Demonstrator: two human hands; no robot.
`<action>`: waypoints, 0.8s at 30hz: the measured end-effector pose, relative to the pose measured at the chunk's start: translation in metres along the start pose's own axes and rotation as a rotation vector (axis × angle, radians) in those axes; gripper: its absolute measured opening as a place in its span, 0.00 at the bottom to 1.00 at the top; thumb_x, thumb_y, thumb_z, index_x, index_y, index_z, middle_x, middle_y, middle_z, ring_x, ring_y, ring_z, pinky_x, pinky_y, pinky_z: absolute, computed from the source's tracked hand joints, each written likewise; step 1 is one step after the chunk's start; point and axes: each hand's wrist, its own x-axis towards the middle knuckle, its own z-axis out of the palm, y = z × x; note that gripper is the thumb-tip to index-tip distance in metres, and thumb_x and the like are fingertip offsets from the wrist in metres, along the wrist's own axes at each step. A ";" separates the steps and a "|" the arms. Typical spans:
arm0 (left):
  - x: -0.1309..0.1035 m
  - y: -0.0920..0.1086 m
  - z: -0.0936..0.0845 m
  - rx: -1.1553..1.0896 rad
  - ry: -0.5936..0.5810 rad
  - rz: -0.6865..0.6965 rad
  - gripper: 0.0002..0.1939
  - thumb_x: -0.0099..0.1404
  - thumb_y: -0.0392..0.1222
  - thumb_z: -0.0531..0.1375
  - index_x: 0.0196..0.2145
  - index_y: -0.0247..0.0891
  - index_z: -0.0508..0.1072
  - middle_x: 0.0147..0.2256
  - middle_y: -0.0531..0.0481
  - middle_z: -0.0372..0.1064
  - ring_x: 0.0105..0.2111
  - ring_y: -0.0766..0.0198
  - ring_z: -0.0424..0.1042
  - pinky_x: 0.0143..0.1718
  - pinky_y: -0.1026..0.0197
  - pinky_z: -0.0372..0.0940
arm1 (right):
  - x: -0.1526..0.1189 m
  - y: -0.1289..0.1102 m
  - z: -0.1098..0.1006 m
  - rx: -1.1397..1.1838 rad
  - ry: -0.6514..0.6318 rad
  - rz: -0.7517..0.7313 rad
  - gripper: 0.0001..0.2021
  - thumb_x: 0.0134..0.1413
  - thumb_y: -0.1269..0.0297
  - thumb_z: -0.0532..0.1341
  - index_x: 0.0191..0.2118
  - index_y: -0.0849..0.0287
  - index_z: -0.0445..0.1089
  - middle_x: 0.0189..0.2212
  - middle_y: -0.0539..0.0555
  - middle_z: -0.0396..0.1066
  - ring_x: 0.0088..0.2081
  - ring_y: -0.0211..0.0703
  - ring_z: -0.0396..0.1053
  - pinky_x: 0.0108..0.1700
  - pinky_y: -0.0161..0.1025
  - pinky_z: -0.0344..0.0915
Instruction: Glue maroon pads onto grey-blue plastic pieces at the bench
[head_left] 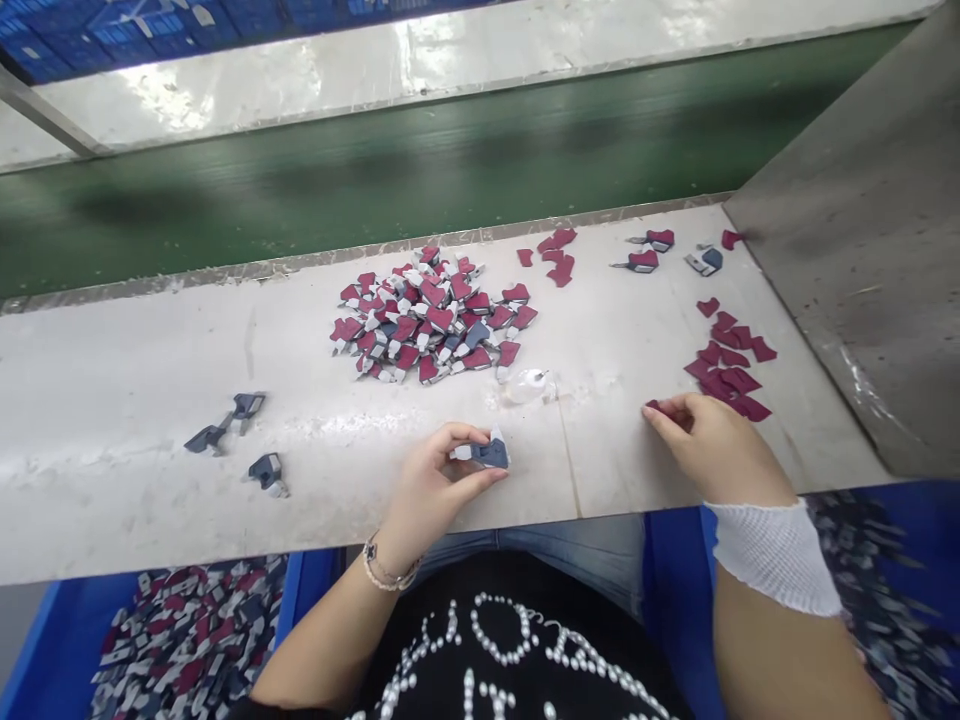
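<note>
My left hand (442, 475) holds a dark grey and white plastic part (489, 453) between thumb and fingers, just above the near side of the white table (300, 520). To the right, my right hand (712, 440) pinches a small maroon piece, mostly hidden by the fingertips. Maroon flat pieces (727, 382) lie scattered just beyond that hand. A heap of assembled maroon, white and grey parts (435, 318) sits beyond my left hand. Between the heap and my hands is a small clear dish-like object (529, 385).
Several grey parts (264, 470) lie at the left. More maroon pieces (559, 268) and parts with metal tips (643, 261) rest near the far edge. A grey panel (862, 260) borders the right. Beyond runs a green belt (375, 190). Blue bins (300, 590) with parts stand below.
</note>
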 end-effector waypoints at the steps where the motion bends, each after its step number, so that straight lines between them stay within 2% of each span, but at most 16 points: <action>1: 0.000 0.000 0.003 -0.003 0.000 0.023 0.15 0.57 0.42 0.72 0.40 0.40 0.74 0.43 0.49 0.73 0.40 0.65 0.77 0.39 0.64 0.77 | -0.001 -0.005 0.001 0.009 -0.007 -0.014 0.12 0.53 0.49 0.56 0.30 0.53 0.64 0.35 0.64 0.75 0.40 0.65 0.72 0.40 0.56 0.64; 5: -0.001 0.001 0.011 -0.025 0.009 0.087 0.15 0.56 0.41 0.73 0.39 0.40 0.74 0.42 0.47 0.75 0.46 0.60 0.78 0.40 0.63 0.78 | -0.020 -0.036 -0.006 0.133 -0.125 -0.123 0.15 0.56 0.46 0.57 0.33 0.53 0.66 0.34 0.58 0.77 0.36 0.57 0.74 0.38 0.51 0.67; 8: -0.002 -0.003 0.015 -0.003 0.073 0.159 0.14 0.56 0.40 0.73 0.37 0.39 0.74 0.42 0.46 0.76 0.47 0.60 0.78 0.43 0.61 0.78 | -0.047 -0.065 -0.009 0.310 -0.358 -0.302 0.17 0.58 0.43 0.60 0.35 0.52 0.73 0.33 0.52 0.79 0.34 0.48 0.76 0.38 0.43 0.70; 10: -0.002 -0.007 0.017 0.027 0.132 0.233 0.13 0.57 0.39 0.73 0.37 0.39 0.74 0.44 0.46 0.76 0.48 0.60 0.78 0.47 0.59 0.77 | -0.061 -0.083 -0.006 0.446 -0.532 -0.432 0.14 0.60 0.47 0.62 0.37 0.52 0.77 0.34 0.51 0.80 0.35 0.46 0.77 0.39 0.41 0.72; 12: -0.003 -0.010 0.017 0.065 0.174 0.308 0.13 0.57 0.38 0.72 0.38 0.39 0.74 0.45 0.46 0.75 0.48 0.61 0.77 0.48 0.58 0.76 | -0.070 -0.097 -0.001 0.548 -0.655 -0.515 0.11 0.64 0.53 0.61 0.42 0.51 0.78 0.38 0.51 0.81 0.39 0.45 0.79 0.43 0.41 0.73; 14: -0.004 -0.012 0.016 0.110 0.201 0.376 0.12 0.58 0.37 0.71 0.38 0.39 0.75 0.43 0.47 0.75 0.46 0.62 0.77 0.46 0.58 0.75 | -0.073 -0.106 0.006 0.631 -0.696 -0.484 0.10 0.65 0.54 0.60 0.47 0.50 0.75 0.40 0.50 0.81 0.41 0.44 0.79 0.46 0.40 0.74; 18: -0.006 -0.011 0.013 0.221 0.237 0.464 0.11 0.58 0.33 0.70 0.38 0.39 0.75 0.39 0.49 0.75 0.40 0.64 0.76 0.40 0.61 0.74 | -0.070 -0.111 0.016 0.700 -0.689 -0.372 0.13 0.61 0.49 0.64 0.36 0.53 0.69 0.34 0.51 0.81 0.38 0.45 0.79 0.39 0.38 0.73; 20: -0.006 -0.009 0.013 0.268 0.241 0.495 0.10 0.59 0.32 0.70 0.38 0.39 0.75 0.38 0.50 0.75 0.38 0.65 0.76 0.37 0.63 0.73 | -0.067 -0.111 0.018 0.648 -0.657 -0.402 0.13 0.60 0.49 0.65 0.33 0.53 0.72 0.32 0.50 0.80 0.35 0.44 0.78 0.37 0.38 0.71; 24: -0.004 -0.006 0.012 0.300 0.218 0.557 0.10 0.59 0.35 0.71 0.38 0.38 0.75 0.37 0.49 0.75 0.37 0.66 0.76 0.35 0.64 0.73 | -0.062 -0.110 0.016 0.586 -0.618 -0.421 0.13 0.59 0.48 0.65 0.34 0.52 0.78 0.30 0.50 0.78 0.32 0.42 0.73 0.36 0.38 0.69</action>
